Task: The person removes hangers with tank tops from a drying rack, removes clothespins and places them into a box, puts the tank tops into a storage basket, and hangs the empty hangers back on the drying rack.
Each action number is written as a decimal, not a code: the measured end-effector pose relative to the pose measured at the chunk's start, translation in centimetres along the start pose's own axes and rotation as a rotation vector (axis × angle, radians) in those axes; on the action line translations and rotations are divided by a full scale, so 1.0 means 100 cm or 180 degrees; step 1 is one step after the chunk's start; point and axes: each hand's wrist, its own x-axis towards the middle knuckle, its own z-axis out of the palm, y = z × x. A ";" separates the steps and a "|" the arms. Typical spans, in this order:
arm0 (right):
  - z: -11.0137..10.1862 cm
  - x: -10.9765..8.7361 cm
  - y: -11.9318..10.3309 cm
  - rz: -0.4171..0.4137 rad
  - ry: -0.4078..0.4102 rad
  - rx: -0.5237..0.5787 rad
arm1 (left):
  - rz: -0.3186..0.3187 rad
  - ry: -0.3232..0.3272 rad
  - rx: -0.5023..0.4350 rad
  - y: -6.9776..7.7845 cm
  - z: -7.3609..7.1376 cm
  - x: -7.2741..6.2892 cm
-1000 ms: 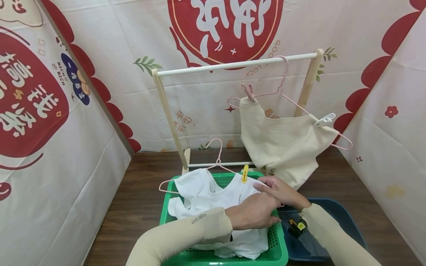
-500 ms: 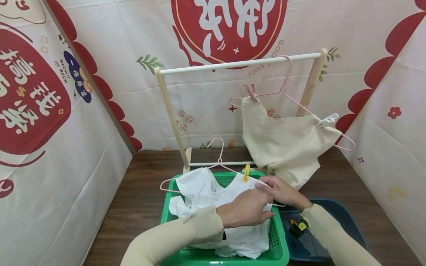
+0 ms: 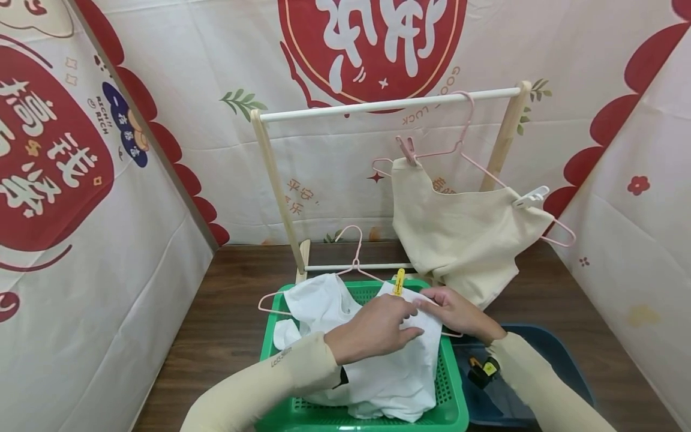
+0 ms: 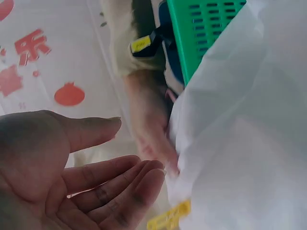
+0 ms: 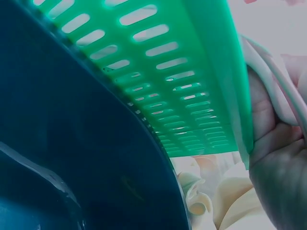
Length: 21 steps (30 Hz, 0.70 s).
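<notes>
A white shirt (image 3: 388,384) lies over the green basket (image 3: 453,384), with a pink hanger (image 3: 356,264) inside its shoulders. A yellow clothespin (image 3: 399,282) is clipped near the neckline, on the shoulder at the right. My right hand (image 3: 459,312) pinches that shoulder's outer end together with the hanger; the right wrist view shows the hanger arm (image 5: 283,86) against its fingers. My left hand (image 3: 375,330) hovers over the shirt's chest just below the clothespin. In the left wrist view its thumb and fingers (image 4: 120,196) are apart, with nothing between them.
Behind stands a rack with a white rail (image 3: 378,107), where a cream garment (image 3: 464,234) hangs on another pink hanger, held by a pink clothespin (image 3: 408,150) and a white one (image 3: 531,197). A dark blue bin (image 3: 540,348) sits right of the basket.
My left hand has moved left, away from the shirt's right-hand shoulder and across its chest. My right hand keeps its hold there. The clothespin stays clipped.
</notes>
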 end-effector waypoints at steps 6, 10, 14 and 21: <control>-0.001 0.000 0.000 0.0082 -0.0005 0.0071 | -0.0253 0.0109 -0.0243 -0.013 -0.009 -0.009; 0.000 0.001 -0.001 0.0100 -0.0034 0.0091 | -0.0486 0.0132 -0.0331 -0.020 -0.014 -0.017; 0.001 0.001 -0.001 0.0092 -0.0057 0.0112 | -0.0655 0.0232 -0.0374 -0.030 -0.019 -0.028; 0.001 0.000 -0.002 0.0069 0.0000 -0.0026 | -0.0874 0.0559 -0.0357 -0.054 -0.027 -0.050</control>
